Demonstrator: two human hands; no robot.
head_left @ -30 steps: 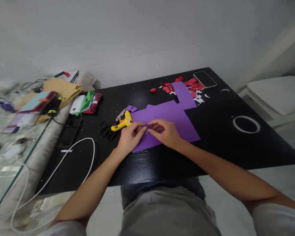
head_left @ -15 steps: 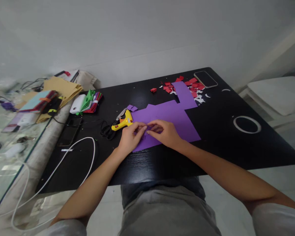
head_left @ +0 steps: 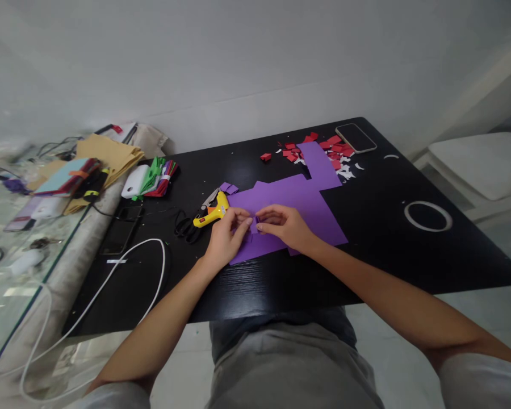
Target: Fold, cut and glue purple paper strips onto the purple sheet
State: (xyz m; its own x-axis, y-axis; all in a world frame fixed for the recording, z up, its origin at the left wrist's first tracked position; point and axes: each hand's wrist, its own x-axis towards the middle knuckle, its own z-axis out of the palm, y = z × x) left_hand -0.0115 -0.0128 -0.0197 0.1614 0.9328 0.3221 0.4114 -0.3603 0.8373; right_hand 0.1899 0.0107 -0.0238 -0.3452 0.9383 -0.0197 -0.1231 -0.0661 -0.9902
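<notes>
right hand (head_left: pixel 286 226) has edged away from left hand (head_left: pixel 225 236).

On the table (head_left: pixel 378 250), with the paper sheet (head_left: pixel 298 193) as centre and twelve at the far side, the glue gun (head_left: pixel 213 215) lies at nine — partly over the scissors (head_left: pixel 210 197); scraps (head_left: pixel 289 153) spread at one, partly beneath a strip (head_left: pixel 318 165); the ring (head_left: pixel 428 229) sits at three.

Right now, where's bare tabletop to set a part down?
Black tabletop right of the purple paper, bounded by the white ring and right forearm. Nearly bare: between the green-red bundle and red scraps. Crowded: purple paper under left hand and right hand, glue gun alongside.
</notes>
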